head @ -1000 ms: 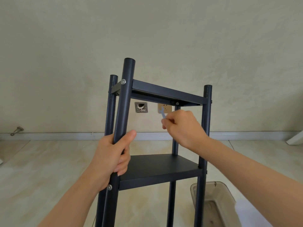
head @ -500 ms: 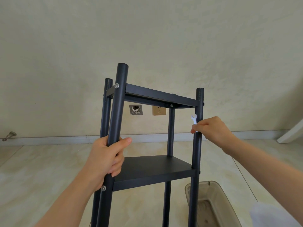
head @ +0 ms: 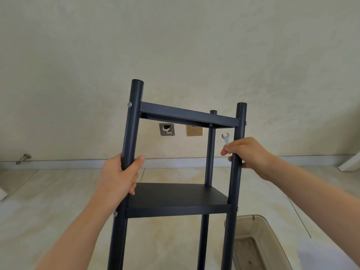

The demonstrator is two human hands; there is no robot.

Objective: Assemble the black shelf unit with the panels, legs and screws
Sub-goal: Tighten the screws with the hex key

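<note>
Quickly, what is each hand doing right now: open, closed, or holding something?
Left hand: closed, gripping the front left leg.
Right hand: closed, holding the wrench against the front right leg.

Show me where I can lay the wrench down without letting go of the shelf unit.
The middle shelf is bare between the legs. The floor left of the unit, up to the baseboard, is bare too. Crowded: the right front leg, where the right hand holds the wrench, with the bin below.
</note>
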